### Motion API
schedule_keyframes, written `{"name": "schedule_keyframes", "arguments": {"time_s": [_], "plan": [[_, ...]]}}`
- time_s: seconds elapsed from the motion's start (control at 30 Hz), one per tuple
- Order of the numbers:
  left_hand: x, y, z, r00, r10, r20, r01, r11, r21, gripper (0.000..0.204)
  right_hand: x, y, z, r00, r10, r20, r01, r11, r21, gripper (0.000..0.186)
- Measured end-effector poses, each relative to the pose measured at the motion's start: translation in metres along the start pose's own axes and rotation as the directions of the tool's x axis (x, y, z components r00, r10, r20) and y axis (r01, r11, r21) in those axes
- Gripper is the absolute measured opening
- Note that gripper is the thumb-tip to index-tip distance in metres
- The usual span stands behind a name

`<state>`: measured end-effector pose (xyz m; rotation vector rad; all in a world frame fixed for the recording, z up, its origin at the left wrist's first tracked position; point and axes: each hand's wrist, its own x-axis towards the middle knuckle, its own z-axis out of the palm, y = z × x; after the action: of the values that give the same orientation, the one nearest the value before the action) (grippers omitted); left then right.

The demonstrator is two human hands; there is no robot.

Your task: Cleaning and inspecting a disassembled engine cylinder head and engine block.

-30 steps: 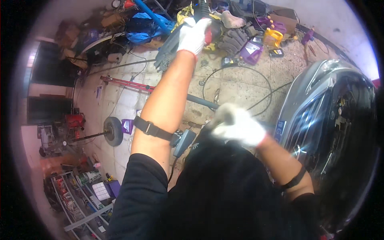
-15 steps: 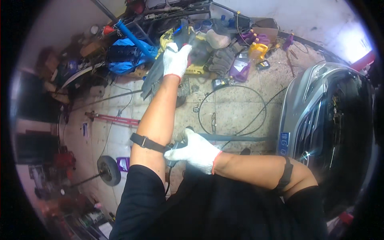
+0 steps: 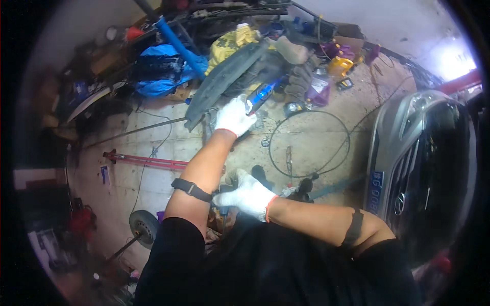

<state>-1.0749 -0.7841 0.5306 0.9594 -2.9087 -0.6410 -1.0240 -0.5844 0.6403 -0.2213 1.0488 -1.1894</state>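
Blue-and-black elongated handheld tool (image 3: 264, 93) gripped in the left white-gloved hand (image 3: 236, 117)

In the head view, the left hand is closed around the lower-left end of the tool, which slants up and to the right out of the fingers, above the pale tiled floor (image 3: 306, 125). A long dark-grey curved panel (image 3: 224, 81) slants just beyond the hand, next to a crumpled yellow sheet (image 3: 229, 48).

The right white-gloved hand (image 3: 249, 195) reaches across the body, its fingers at the left forearm beside a black fabric strap (image 3: 191, 188). Whether it grips anything there I cannot tell, since the glove covers that spot.

Most containers stand or lie at the upper right. A purple plastic jug with a pale label (image 3: 320, 96) is well apart from the left hand; near it are a yellow plastic jug (image 3: 338, 66) and a small black bottle with a light label (image 3: 345, 84). Behind them is a brown cardboard box (image 3: 351, 42). What these hold cannot be made out. At the upper left, a bright blue plastic sheet (image 3: 150, 53) lies around something black.

A thin black hose (image 3: 270, 143) loops on the floor, between the left hand and a silver car (image 3: 378, 145).
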Motion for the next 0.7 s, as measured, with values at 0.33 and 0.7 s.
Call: {"name": "schedule_keyframes", "arguments": {"time_s": [0.33,0.7], "plan": [[-0.002,-0.094,-0.012,0.983,-0.132,0.125,0.090,0.950,0.299,0.054,0.036,-0.040,0.072,0.806,-0.577,0.131,0.452,0.457,-0.766,0.033],[0.023,-0.053,-0.009,0.966,-0.138,0.220,0.046,0.923,0.382,0.056,0.050,-0.073,0.040,0.815,-0.567,0.115,0.433,0.466,-0.772,0.038]]}}
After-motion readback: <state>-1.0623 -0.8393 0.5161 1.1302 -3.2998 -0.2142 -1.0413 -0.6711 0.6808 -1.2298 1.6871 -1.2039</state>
